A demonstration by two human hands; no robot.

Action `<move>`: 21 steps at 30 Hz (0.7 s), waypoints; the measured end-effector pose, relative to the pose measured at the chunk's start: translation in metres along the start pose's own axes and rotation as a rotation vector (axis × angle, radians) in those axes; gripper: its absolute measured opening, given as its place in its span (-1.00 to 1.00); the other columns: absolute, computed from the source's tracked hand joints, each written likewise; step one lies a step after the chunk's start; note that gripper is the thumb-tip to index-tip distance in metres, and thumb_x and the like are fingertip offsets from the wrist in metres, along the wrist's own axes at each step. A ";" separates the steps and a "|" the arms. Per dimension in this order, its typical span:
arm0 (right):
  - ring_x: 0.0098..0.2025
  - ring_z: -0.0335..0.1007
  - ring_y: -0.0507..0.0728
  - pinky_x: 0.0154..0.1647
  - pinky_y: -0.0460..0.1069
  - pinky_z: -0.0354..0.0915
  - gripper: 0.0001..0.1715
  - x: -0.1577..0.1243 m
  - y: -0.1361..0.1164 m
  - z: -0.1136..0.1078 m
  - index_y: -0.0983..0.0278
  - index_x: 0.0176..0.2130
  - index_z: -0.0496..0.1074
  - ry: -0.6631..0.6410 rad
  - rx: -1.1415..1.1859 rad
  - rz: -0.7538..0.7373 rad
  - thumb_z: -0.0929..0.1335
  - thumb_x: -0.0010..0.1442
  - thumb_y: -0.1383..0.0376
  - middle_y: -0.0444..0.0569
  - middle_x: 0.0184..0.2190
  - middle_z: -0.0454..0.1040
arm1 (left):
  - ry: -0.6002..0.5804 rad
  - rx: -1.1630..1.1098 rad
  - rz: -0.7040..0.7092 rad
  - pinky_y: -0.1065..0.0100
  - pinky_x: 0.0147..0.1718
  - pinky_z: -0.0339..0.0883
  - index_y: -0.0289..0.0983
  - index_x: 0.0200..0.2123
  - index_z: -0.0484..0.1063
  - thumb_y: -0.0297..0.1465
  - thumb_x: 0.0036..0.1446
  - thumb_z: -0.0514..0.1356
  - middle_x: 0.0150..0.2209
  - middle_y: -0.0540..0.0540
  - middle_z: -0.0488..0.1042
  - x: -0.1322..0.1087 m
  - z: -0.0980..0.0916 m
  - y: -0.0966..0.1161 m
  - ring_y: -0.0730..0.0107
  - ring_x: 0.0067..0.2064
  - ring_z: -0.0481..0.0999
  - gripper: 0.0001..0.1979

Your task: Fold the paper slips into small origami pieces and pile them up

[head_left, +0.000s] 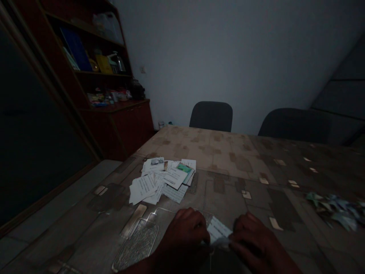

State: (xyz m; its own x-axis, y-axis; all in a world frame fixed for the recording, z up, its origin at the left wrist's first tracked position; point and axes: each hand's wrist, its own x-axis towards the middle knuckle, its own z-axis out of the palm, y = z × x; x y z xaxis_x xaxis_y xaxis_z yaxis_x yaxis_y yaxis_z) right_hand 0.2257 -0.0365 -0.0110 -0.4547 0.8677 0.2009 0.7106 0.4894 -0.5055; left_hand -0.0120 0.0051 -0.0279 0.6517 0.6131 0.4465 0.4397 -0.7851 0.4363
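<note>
Both my hands rest low on the table near its front edge. My left hand (185, 236) and my right hand (253, 239) are closed, fingers curled, pinching a small white printed slip of paper (218, 230) between them. The slip lies against the patterned tablecloth (228, 160). Beyond my left hand spreads a loose pile of white printed paper slips (162, 179), one with a green picture on it.
A heap of small folded greenish paper pieces (333, 209) lies at the right. Two dark chairs (211, 116) stand behind the table. A dark red shelf cabinet (108, 87) with books and objects fills the left. The room is dim.
</note>
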 end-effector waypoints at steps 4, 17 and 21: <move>-0.32 0.39 0.15 -0.30 0.03 0.24 -0.79 0.006 -0.001 0.000 0.22 -0.42 0.46 0.029 0.039 0.072 0.34 0.26 0.31 -0.07 -0.45 0.47 | -0.011 -0.020 -0.054 0.32 -0.31 0.11 -0.27 -0.45 0.38 -0.53 0.00 0.32 -0.37 -0.01 0.44 0.004 -0.002 0.004 0.33 -0.30 0.37 -0.85; -0.32 0.35 0.18 -0.26 0.07 0.16 -0.78 0.029 -0.002 0.009 0.26 -0.51 0.38 0.009 -0.052 0.250 0.36 0.18 0.34 -0.08 -0.46 0.42 | 0.033 0.082 -0.106 0.28 -0.33 0.10 -0.26 -0.46 0.32 -0.59 -0.13 0.20 -0.37 -0.03 0.41 0.005 0.008 0.006 0.29 -0.30 0.35 -0.84; -0.34 0.33 0.18 -0.28 0.06 0.13 -0.79 0.031 -0.002 0.014 0.25 -0.50 0.36 0.034 -0.110 0.243 0.38 0.16 0.35 -0.09 -0.47 0.41 | 0.019 0.181 -0.095 0.27 -0.33 0.14 -0.25 -0.42 0.34 -0.53 -0.06 0.24 -0.37 -0.04 0.42 0.004 0.002 0.007 0.27 -0.31 0.35 -0.87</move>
State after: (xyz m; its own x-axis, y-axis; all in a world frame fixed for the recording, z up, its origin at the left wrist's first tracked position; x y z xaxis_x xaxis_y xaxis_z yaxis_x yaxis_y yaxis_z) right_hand 0.2024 -0.0117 -0.0152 -0.2468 0.9623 0.1144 0.8514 0.2717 -0.4486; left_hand -0.0053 0.0021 -0.0246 0.5911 0.6852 0.4255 0.6035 -0.7257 0.3304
